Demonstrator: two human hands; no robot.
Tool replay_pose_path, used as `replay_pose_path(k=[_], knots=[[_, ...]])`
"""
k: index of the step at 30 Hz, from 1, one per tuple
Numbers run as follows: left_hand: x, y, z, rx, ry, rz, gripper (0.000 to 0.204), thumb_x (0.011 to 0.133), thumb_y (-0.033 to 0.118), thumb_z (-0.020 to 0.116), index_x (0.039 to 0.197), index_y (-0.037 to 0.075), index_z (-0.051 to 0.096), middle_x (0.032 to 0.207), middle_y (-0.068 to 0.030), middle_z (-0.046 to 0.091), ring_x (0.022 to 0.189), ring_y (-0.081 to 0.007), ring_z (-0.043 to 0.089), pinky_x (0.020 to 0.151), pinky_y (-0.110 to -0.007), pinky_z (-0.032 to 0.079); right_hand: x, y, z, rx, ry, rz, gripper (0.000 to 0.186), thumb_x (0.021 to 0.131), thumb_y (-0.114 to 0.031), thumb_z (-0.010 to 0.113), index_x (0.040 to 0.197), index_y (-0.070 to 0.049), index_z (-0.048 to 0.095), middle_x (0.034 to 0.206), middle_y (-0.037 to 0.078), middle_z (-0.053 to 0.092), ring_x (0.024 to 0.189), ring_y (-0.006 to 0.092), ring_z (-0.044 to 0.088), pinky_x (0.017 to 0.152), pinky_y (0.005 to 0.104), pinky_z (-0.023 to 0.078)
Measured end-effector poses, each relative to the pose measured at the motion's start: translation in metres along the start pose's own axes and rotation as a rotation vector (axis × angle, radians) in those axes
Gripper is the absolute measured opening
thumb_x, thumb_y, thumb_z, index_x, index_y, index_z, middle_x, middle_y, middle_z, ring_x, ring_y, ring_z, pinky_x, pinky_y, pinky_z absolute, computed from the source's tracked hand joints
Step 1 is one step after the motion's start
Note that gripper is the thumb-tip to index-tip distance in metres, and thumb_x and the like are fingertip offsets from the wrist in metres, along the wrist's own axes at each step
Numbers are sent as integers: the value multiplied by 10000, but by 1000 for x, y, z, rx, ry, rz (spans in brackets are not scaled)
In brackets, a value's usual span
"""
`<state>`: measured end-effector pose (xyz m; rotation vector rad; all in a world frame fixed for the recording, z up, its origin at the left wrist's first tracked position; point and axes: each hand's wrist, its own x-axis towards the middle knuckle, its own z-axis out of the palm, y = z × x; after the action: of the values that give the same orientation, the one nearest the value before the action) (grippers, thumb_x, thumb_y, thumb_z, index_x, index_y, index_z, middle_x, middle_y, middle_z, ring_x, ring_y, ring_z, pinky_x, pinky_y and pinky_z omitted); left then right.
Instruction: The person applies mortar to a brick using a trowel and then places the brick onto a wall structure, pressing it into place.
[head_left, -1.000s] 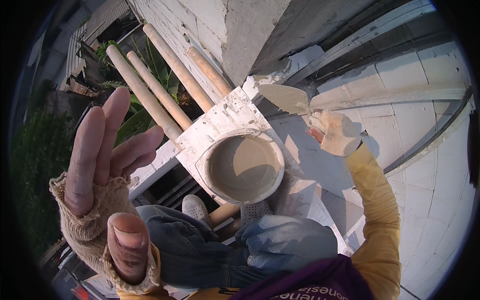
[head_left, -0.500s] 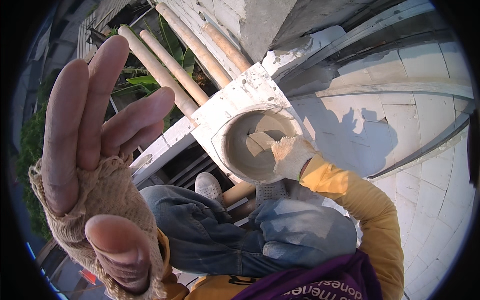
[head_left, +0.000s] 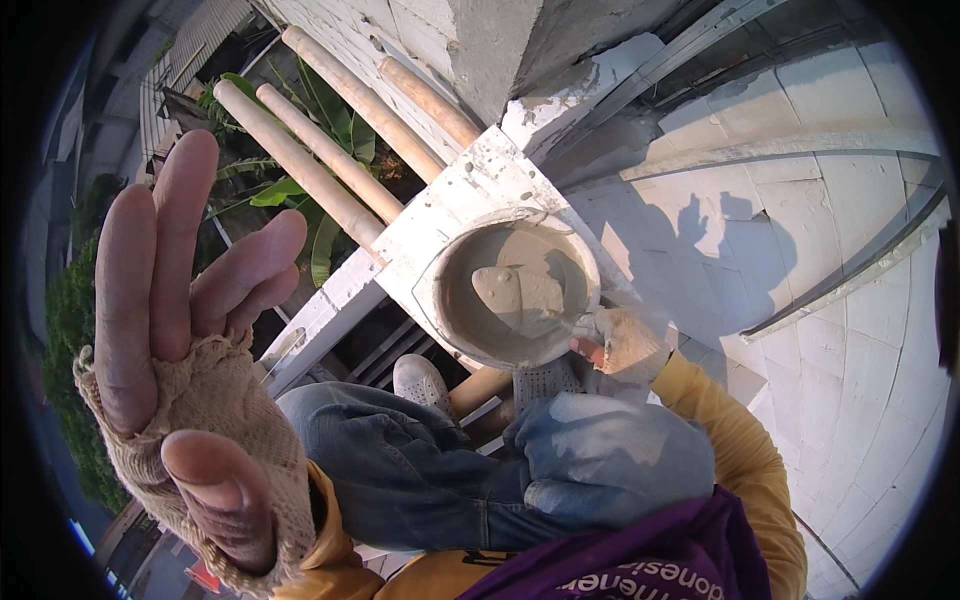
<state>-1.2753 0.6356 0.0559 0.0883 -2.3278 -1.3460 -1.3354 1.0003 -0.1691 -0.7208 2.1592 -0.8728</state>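
Note:
My left hand (head_left: 200,400), in a knitted glove with bare fingertips, is raised at the left with its fingers apart and nothing in it. My right hand (head_left: 628,345), in a pale glove, is closed around a trowel at the right rim of a round bucket (head_left: 447,318). The trowel's handle is mostly hidden by my fingers. Its blade is hard to tell from the wet grey mortar (head_left: 535,250) in the bucket, where a rounded lump (head_left: 497,290) stands out. The bucket rests on a white, mortar-spotted slab (head_left: 490,180).
Wooden poles (head_left: 310,165) run out from the slab at the far left, above green leaves (head_left: 325,245). A grey concrete column (head_left: 490,50) rises at the back. Open gaps lie below the slab near my shoe (head_left: 420,382). A pale block surface (head_left: 850,280) extends right.
My right hand has moved from over the bucket to its lower right rim, drawing the trowel back. The mortar has shifted into a lump. My left hand stays raised, slightly lower.

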Motion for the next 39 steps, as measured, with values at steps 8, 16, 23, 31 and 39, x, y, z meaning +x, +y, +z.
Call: replay_pose_path(k=[8, 16, 23, 31, 39], knots=[[-3, 11, 18, -225, 163, -92, 841, 935, 420, 663, 1485, -118, 323, 1455, -378, 414, 1176, -359, 640, 980, -411, 506, 12, -35, -17, 962, 145, 350, 321, 943, -335, 665, 1099, -54, 663, 842, 37, 622, 713, 153, 616, 618, 317, 514], [-3, 14, 25, -193, 176, -79, 613, 1009, 319, 578, 1444, -86, 428, 1429, -291, 501, 1152, -281, 643, 964, -379, 514, 159, -61, -77, 1424, 710, 192, 358, 875, -352, 715, 1090, -85, 610, 868, 45, 633, 663, 187, 634, 591, 350, 550], [-9, 16, 9, -112, 204, -142, 635, 996, 318, 605, 1446, -90, 421, 1429, -279, 507, 1147, -275, 645, 968, -371, 507, 311, -49, -88, 1173, 864, 332, 192, 845, -174, 623, 952, -15, 625, 854, 185, 675, 786, 311, 688, 668, 444, 535], [-12, 20, 21, -122, 187, -115, 671, 987, 359, 591, 1440, -105, 419, 1420, -289, 514, 1124, -271, 653, 950, -356, 510, 309, 17, -92, 709, 934, 244, 97, 928, -126, 603, 999, -104, 540, 829, 106, 578, 695, 302, 620, 570, 514, 514], [-6, 18, 30, -154, 167, -121, 666, 992, 356, 585, 1443, -105, 414, 1423, -291, 505, 1138, -270, 643, 952, -355, 509, 256, -25, -71, 1695, 898, 196, 183, 946, -213, 624, 1058, -111, 522, 904, 109, 610, 655, 280, 622, 580, 450, 537]])
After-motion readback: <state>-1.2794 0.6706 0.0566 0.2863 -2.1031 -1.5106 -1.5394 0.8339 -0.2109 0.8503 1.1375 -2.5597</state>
